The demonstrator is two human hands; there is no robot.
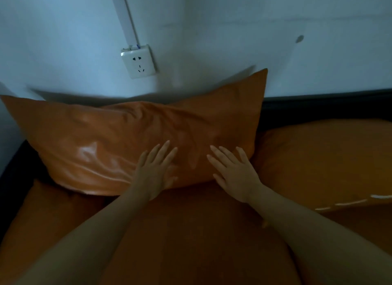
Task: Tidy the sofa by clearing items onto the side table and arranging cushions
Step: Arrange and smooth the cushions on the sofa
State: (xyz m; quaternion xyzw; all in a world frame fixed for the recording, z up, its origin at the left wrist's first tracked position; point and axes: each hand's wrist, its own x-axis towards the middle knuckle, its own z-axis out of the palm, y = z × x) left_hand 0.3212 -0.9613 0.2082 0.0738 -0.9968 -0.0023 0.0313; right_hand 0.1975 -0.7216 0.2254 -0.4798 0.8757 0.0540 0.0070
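Note:
A large orange cushion leans against the pale wall at the back of the sofa, its corners pointing up left and right. My left hand lies flat on its lower front, fingers spread. My right hand presses flat beside it, fingers apart, near the cushion's lower right corner. Neither hand grips anything. A second orange cushion lies to the right, touching the first. The orange seat stretches under both forearms.
A white wall socket with a cable duct above it sits on the wall over the leaning cushion. The sofa's dark frame runs along the back right and down the left edge. The room is dim.

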